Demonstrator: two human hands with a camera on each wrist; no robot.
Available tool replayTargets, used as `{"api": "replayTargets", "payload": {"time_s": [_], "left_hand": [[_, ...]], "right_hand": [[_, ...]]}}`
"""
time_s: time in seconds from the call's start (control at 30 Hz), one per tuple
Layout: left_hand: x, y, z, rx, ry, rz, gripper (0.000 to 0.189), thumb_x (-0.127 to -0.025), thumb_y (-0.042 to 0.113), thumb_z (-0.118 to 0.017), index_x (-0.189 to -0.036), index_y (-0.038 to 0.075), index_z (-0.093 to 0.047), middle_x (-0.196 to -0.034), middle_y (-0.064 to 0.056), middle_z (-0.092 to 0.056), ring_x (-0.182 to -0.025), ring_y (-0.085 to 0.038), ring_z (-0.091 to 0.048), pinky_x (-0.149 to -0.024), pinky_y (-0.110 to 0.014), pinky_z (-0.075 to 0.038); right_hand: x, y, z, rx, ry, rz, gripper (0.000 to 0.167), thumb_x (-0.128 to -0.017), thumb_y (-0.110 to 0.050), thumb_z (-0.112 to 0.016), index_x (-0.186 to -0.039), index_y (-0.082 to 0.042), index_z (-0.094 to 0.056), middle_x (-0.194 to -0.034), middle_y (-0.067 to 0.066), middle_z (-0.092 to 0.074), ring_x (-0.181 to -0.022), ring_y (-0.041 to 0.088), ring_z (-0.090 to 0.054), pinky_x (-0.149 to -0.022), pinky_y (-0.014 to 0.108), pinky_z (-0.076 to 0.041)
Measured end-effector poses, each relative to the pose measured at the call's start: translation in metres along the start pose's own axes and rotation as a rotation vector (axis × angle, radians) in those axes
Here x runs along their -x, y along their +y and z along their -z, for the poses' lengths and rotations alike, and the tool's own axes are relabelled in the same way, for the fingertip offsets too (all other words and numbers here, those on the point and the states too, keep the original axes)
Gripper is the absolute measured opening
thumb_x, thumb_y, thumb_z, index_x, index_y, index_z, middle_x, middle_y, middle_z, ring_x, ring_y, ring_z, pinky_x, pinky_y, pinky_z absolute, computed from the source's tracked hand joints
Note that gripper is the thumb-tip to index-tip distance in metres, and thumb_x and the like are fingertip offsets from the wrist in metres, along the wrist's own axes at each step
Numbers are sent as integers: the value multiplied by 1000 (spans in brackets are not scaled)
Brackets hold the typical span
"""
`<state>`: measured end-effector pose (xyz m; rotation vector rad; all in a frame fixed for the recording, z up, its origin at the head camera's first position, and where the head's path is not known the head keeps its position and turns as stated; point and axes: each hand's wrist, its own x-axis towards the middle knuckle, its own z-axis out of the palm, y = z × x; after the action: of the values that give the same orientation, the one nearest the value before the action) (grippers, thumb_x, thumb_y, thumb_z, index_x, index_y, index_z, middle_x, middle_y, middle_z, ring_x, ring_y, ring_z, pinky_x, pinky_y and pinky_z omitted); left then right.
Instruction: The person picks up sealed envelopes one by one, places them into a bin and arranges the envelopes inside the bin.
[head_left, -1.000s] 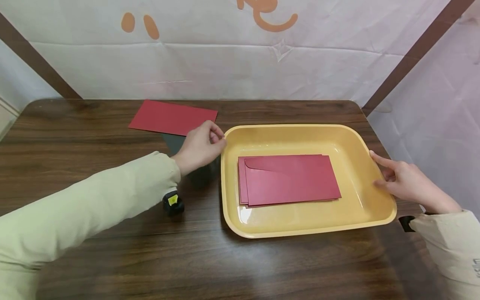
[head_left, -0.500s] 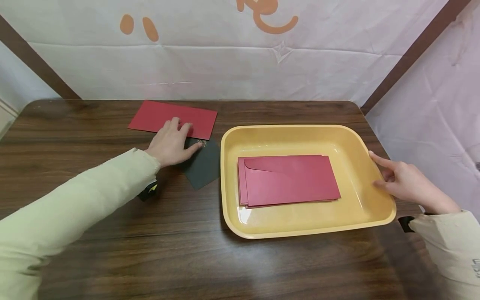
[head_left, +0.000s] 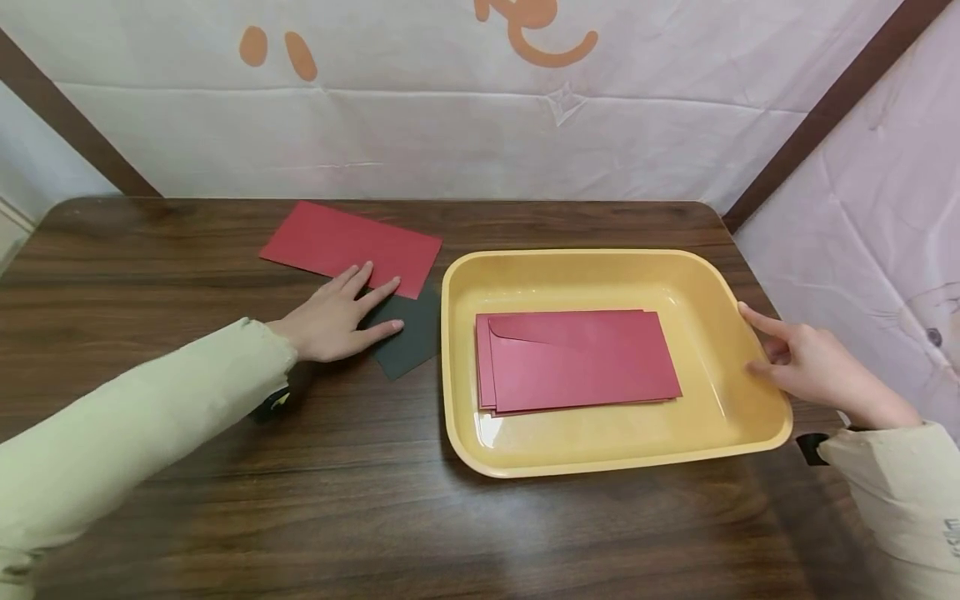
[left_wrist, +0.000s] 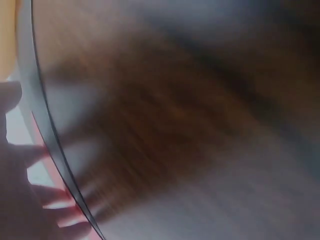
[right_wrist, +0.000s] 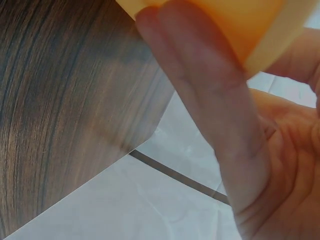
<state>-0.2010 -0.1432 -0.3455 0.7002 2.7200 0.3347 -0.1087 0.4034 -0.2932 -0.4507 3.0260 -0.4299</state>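
My left hand (head_left: 333,321) lies with fingers spread, its fingertips on the near edge of a red envelope (head_left: 356,237) at the back of the table. Partly beneath that envelope is a dark green-grey card or envelope (head_left: 408,337), next to the tray. The right hand (head_left: 817,367) grips the right wall of a yellow tray (head_left: 600,437), thumb and fingers on either side of it, as the right wrist view also shows. Inside the tray lies a small stack of red envelopes (head_left: 585,358), the top one with its flap side up. The left wrist view is mostly blurred tabletop.
The dark wood-grain table (head_left: 360,500) ends at a white printed curtain (head_left: 450,133) along the back. Another light curtain (head_left: 885,225) hangs at the right, beyond the table's edge.
My left hand has left the tray's left rim and moved left onto the loose red envelope. That envelope has turned and slid slightly right and nearer. The right hand and tray stay put.
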Motion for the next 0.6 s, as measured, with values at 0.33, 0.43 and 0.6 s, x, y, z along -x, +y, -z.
{"api": "replayTargets", "payload": {"time_s": [0.33,0.43,0.6], "left_hand": [[38,-7,-4,-10,-46,-114,73,-93,62,-43,-153,25,-22,-160,-18,-6,-147,-38,-3,-115,-57,-13],[49,-7,-7,-21,-44,-168,72,-93,62,-45,-153,27,-24,-161,-16,-7,-147,-38,-6,-114,-58,-16],[66,-9,-10,-51,-45,-236,71,-92,62,-46,-152,32,-24,-161,-11,-6,-147,-36,-8,-112,-57,-21]], "right_hand": [[0,1,0,18,-10,-10,71,-76,-6,-74,-137,10,-42,-64,-8,-62,-52,-5,-41,-53,22,-36],[1,2,0,16,-11,-9,71,-76,-6,-74,-137,10,-42,-65,-7,-63,-52,-5,-42,-52,22,-37],[1,2,0,16,-9,-14,71,-76,-6,-74,-137,10,-42,-66,-7,-64,-52,-6,-43,-52,22,-37]]}}
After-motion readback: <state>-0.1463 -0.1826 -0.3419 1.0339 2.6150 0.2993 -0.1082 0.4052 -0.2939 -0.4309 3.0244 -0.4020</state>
